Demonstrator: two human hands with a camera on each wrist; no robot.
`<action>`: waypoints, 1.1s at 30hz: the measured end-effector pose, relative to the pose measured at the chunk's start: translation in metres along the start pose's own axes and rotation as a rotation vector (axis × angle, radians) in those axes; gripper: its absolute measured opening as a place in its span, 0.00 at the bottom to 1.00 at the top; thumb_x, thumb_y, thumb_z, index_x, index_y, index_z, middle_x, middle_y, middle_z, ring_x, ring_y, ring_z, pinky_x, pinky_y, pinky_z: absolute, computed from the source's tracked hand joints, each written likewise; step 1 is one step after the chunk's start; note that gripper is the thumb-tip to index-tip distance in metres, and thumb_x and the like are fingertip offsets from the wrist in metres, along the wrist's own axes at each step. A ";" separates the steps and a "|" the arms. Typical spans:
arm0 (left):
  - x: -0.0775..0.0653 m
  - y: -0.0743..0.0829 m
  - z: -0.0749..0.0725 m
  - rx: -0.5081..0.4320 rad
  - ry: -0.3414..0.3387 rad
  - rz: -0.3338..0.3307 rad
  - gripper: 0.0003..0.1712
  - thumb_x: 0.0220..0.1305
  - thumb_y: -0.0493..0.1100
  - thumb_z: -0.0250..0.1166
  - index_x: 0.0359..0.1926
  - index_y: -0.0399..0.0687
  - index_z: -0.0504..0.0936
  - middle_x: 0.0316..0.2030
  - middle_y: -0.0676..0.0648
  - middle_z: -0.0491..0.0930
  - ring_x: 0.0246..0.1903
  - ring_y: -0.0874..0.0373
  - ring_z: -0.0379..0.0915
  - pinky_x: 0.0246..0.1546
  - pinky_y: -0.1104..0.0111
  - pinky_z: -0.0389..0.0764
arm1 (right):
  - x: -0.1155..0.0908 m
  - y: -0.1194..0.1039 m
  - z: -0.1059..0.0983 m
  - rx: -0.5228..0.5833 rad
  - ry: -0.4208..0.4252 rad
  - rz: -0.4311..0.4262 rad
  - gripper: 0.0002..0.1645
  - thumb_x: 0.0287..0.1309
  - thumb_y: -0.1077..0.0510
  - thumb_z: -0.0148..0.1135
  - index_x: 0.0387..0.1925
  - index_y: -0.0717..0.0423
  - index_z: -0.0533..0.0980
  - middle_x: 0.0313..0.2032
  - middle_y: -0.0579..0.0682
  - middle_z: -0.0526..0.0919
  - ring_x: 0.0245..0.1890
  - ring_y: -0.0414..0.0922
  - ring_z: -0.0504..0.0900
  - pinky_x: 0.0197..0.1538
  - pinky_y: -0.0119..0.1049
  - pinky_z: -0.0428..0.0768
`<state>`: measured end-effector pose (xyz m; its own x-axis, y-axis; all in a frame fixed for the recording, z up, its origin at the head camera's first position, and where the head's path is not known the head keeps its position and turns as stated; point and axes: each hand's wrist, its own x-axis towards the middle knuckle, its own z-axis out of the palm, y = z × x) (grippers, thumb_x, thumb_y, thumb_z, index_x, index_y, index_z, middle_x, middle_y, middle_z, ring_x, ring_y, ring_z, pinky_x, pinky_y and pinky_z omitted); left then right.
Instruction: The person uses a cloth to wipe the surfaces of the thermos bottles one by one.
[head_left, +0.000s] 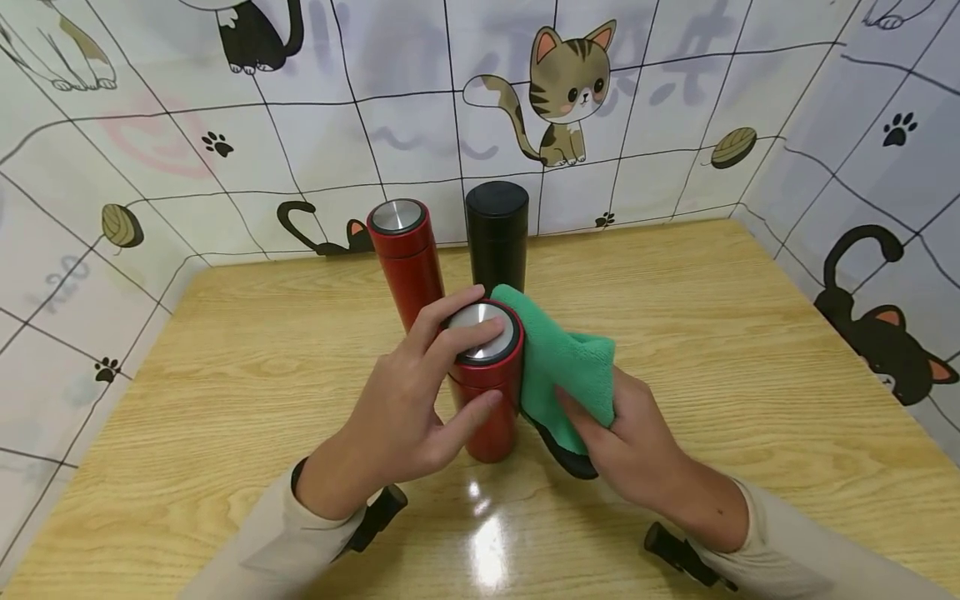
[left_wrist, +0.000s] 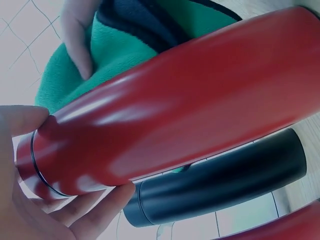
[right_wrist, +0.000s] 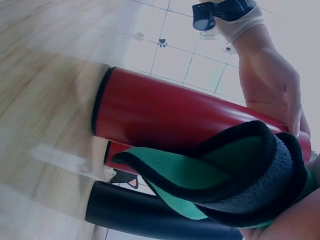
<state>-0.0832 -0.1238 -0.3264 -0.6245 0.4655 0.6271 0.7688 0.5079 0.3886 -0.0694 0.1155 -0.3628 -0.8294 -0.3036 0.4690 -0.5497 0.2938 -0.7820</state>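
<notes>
A red thermos flask (head_left: pixel 492 425) with a steel-topped lid stands upright at the middle of the table. My left hand (head_left: pixel 405 400) grips it near the top, one finger lying across the lid and the thumb on its near side. In the left wrist view, thumb and fingers curve around the lid end of this red flask (left_wrist: pixel 190 100). My right hand (head_left: pixel 637 442) holds a folded green cloth (head_left: pixel 562 367) with a dark edge, thumb on top. The cloth lies along the flask's right side. From the right wrist, its grey-blue inner face (right_wrist: pixel 265 185) also shows.
Behind stand a second red flask (head_left: pixel 408 275) to the left and a black flask (head_left: pixel 498 237) to the right, both upright. The wooden table (head_left: pixel 262 375) meets cat-patterned walls (head_left: pixel 405 142) at the back and sides.
</notes>
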 end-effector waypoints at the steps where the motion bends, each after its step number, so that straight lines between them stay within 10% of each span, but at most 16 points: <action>1: 0.000 0.000 0.000 -0.004 0.004 -0.001 0.30 0.62 0.47 0.67 0.65 0.50 0.71 0.70 0.41 0.64 0.56 0.52 0.77 0.36 0.65 0.84 | 0.000 0.001 0.000 -0.005 -0.022 0.017 0.25 0.66 0.70 0.56 0.63 0.58 0.73 0.52 0.51 0.84 0.48 0.34 0.80 0.51 0.26 0.80; 7: -0.002 0.000 0.000 -0.032 0.033 -0.039 0.29 0.59 0.46 0.69 0.63 0.52 0.74 0.66 0.40 0.63 0.55 0.51 0.77 0.46 0.61 0.85 | 0.002 0.006 0.002 -0.046 -0.111 0.104 0.25 0.69 0.65 0.56 0.66 0.56 0.71 0.57 0.51 0.82 0.51 0.36 0.80 0.52 0.31 0.81; 15: 0.001 0.004 -0.001 -0.004 0.023 -0.053 0.33 0.57 0.45 0.70 0.64 0.52 0.72 0.67 0.42 0.65 0.54 0.52 0.79 0.44 0.62 0.85 | -0.001 -0.004 -0.001 0.003 0.030 -0.004 0.25 0.63 0.73 0.57 0.61 0.60 0.75 0.51 0.54 0.85 0.50 0.33 0.81 0.52 0.24 0.80; 24: 0.001 0.003 -0.002 0.066 0.037 -0.039 0.43 0.47 0.50 0.82 0.60 0.43 0.70 0.65 0.41 0.70 0.57 0.52 0.79 0.53 0.61 0.84 | 0.001 0.002 0.005 -0.044 -0.138 0.088 0.25 0.71 0.65 0.54 0.67 0.55 0.69 0.57 0.50 0.81 0.49 0.37 0.80 0.51 0.33 0.82; 33: 0.003 0.002 -0.004 0.040 0.047 0.055 0.37 0.51 0.45 0.79 0.60 0.44 0.74 0.68 0.41 0.70 0.66 0.49 0.70 0.62 0.59 0.78 | -0.002 -0.007 0.002 0.001 0.041 -0.041 0.26 0.61 0.75 0.58 0.61 0.60 0.75 0.51 0.55 0.85 0.51 0.32 0.81 0.52 0.23 0.80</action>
<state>-0.0830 -0.1241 -0.3212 -0.5737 0.4594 0.6781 0.7950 0.5113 0.3263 -0.0636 0.1120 -0.3588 -0.8096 -0.2779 0.5170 -0.5832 0.2814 -0.7620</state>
